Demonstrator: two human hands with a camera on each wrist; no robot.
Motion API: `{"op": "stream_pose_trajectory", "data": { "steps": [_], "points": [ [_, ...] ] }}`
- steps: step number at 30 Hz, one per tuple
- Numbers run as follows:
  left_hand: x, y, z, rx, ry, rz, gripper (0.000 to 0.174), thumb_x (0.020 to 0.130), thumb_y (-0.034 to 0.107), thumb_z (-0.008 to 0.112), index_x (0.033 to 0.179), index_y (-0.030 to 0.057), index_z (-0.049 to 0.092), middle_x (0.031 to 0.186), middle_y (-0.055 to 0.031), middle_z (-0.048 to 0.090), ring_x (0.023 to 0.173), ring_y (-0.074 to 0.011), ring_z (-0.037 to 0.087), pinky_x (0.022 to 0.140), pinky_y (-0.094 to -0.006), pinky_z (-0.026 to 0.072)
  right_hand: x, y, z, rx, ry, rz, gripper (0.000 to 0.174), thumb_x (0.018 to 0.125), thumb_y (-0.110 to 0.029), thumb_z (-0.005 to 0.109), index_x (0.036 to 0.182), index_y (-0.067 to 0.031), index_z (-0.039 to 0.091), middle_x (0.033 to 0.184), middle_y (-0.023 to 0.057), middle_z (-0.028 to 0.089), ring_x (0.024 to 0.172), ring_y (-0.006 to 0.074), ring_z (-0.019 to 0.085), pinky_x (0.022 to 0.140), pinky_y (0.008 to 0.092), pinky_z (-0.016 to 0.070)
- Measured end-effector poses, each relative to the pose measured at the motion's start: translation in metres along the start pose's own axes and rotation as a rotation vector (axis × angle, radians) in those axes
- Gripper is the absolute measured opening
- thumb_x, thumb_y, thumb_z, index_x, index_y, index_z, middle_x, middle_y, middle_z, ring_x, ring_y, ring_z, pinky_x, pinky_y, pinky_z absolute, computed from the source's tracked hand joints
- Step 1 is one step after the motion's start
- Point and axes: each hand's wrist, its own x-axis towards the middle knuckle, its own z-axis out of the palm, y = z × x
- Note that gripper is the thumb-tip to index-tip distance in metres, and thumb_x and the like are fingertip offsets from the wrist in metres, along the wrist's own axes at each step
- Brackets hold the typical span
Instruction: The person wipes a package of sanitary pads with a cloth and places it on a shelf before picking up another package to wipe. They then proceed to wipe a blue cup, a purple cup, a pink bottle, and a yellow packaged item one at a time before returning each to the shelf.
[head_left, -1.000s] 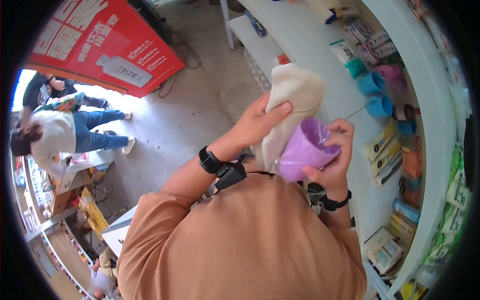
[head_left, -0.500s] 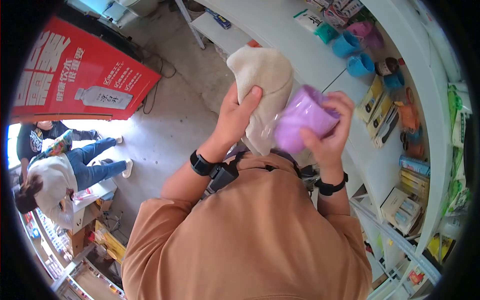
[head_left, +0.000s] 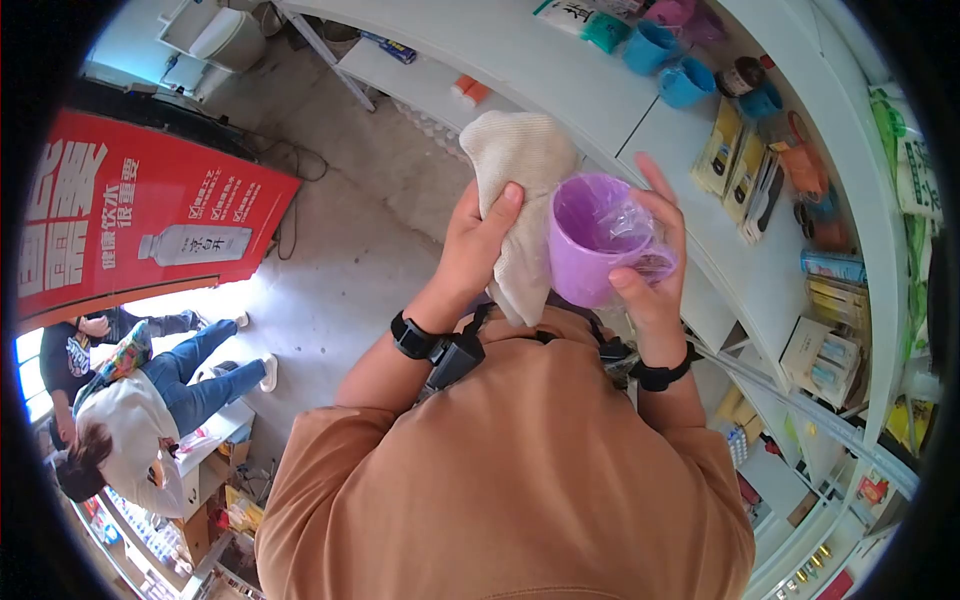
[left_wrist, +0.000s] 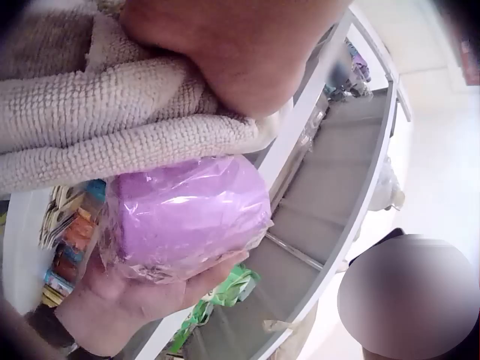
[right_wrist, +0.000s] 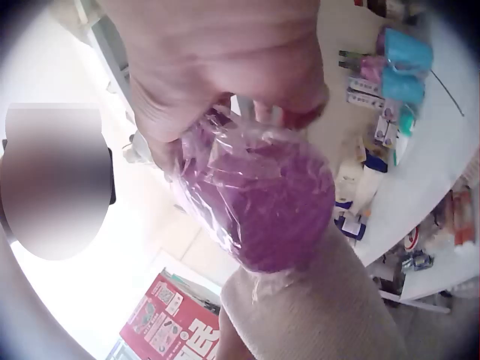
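My left hand [head_left: 478, 240] grips a folded beige ribbed cloth [head_left: 525, 160], thumb across its front. A purple mug [head_left: 580, 245] in clear plastic wrap is in my right hand [head_left: 660, 270], which holds it by the handle side with the mouth facing up toward the head camera. Cloth and mug overlap side by side in front of my chest. In the left wrist view, the wrapped mug [left_wrist: 195, 214] shows just below the cloth [left_wrist: 112, 120]. Crumpled film covers the mug [right_wrist: 262, 199] in the right wrist view, with the cloth [right_wrist: 307, 307] behind it.
White shelving [head_left: 600, 110] runs along the right, bearing blue cups [head_left: 687, 82], yellow-labelled packets [head_left: 730, 150] and a white box [head_left: 820, 360]. A red printed panel [head_left: 160, 210] stands at left. Two people are beyond it, one in a white top [head_left: 125, 420].
The mug has turned so its mouth and handle show more, and it stays beside the cloth. The head view has swung, shifting the shelves and red panel. Both hands keep their holds.
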Motion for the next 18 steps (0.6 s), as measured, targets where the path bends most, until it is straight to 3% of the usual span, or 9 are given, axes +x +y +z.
{"op": "stream_pose_trajectory", "data": {
  "steps": [1, 3, 6, 10, 16, 18],
  "points": [
    [0.000, 0.000, 0.002, -0.011, 0.000, 0.022, 0.038, 0.100, 0.023, 0.052, 0.132, 0.0009, 0.048, 0.119, -0.0054, 0.059, 0.106, -0.0125, 0.055, 0.091, -0.0284, 0.0445, -0.004, 0.003, 0.000, 0.033, -0.026, 0.025, 0.074, 0.071, -0.018, 0.084, 0.131, -0.0029, 0.044, 0.139, 0.0178, 0.039, 0.118, 0.0268, 0.052, 0.100, 0.0378, 0.0433],
    [0.001, 0.002, 0.000, 0.021, 0.025, 0.022, 0.039, 0.100, 0.023, 0.053, 0.132, 0.0004, 0.048, 0.119, -0.0058, 0.059, 0.106, -0.0126, 0.055, 0.091, -0.0284, 0.0448, -0.013, 0.002, 0.004, 0.208, -0.045, 0.256, 0.072, 0.072, -0.014, 0.082, 0.133, -0.0034, 0.044, 0.134, 0.0135, 0.046, 0.120, 0.0235, 0.050, 0.102, 0.0363, 0.0405],
    [0.008, 0.011, -0.002, 0.041, 0.074, 0.053, 0.041, 0.100, 0.024, 0.054, 0.131, -0.0005, 0.048, 0.119, -0.0065, 0.059, 0.106, -0.0125, 0.055, 0.091, -0.0286, 0.0450, -0.011, -0.002, 0.009, 0.056, -0.067, 0.295, 0.068, 0.074, -0.014, 0.080, 0.131, -0.0033, 0.045, 0.129, 0.0104, 0.050, 0.118, 0.0210, 0.050, 0.101, 0.0345, 0.0407],
    [0.008, 0.010, -0.001, 0.193, 0.130, 0.190, 0.039, 0.099, 0.021, 0.054, 0.131, -0.0004, 0.048, 0.118, -0.0066, 0.059, 0.105, -0.0121, 0.055, 0.090, -0.0285, 0.0452, -0.006, 0.000, 0.015, 0.045, -0.031, 0.274, 0.065, 0.075, -0.013, 0.080, 0.129, -0.0038, 0.046, 0.127, 0.0096, 0.050, 0.117, 0.0200, 0.051, 0.099, 0.0331, 0.0412],
    [-0.005, 0.016, 0.007, 0.334, 0.015, 0.173, 0.037, 0.099, 0.018, 0.054, 0.131, 0.0009, 0.048, 0.118, -0.0060, 0.059, 0.105, -0.0118, 0.055, 0.089, -0.0282, 0.0454, 0.019, -0.003, 0.016, -0.065, 0.150, 0.157, 0.060, 0.076, -0.014, 0.079, 0.127, -0.0054, 0.047, 0.127, 0.0102, 0.050, 0.115, 0.0193, 0.052, 0.096, 0.0329, 0.0444],
    [-0.005, 0.020, 0.012, 0.314, 0.047, 0.151, 0.037, 0.099, 0.020, 0.054, 0.130, 0.0010, 0.048, 0.118, -0.0063, 0.059, 0.104, -0.0118, 0.055, 0.089, -0.0281, 0.0458, 0.022, 0.001, 0.020, -0.175, 0.186, 0.051, 0.062, 0.075, -0.019, 0.082, 0.126, -0.0072, 0.048, 0.133, 0.0157, 0.047, 0.119, 0.0265, 0.051, 0.096, 0.0379, 0.0451]
  ]
}}
